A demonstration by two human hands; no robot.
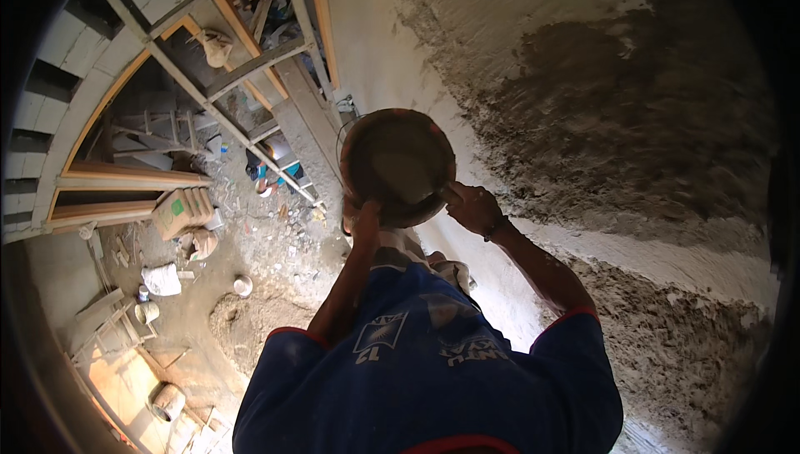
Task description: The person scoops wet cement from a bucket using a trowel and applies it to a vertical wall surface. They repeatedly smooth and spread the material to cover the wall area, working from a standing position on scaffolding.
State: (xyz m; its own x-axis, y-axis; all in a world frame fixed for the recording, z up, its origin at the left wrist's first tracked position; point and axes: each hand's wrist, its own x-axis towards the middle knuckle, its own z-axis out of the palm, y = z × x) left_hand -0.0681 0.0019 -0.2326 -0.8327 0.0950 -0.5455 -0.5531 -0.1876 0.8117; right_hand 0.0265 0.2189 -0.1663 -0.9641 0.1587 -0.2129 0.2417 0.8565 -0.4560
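Note:
A round dark bucket [353, 158] is held out in front of me, its open top facing up. Grey, smooth-looking material lies inside it; I cannot tell whether this is wet mortar or a coated bottom. At the near left rim, my left hand [365, 222] is closed with its thumb over the edge. My right hand [475, 208] grips the near right rim, fingers curled; a dark band circles that wrist. Close on the right rises a wall [617, 104] with dark, rough wet plaster over a paler surface.
Far below on the left is a littered floor [287, 262] with a sand heap [250, 321]. Wooden poles and a ladder-like frame [225, 112] cross the upper left. Another person [267, 183] is down there, near stacked bags [183, 212], a white sack [162, 280] and a bucket [168, 401].

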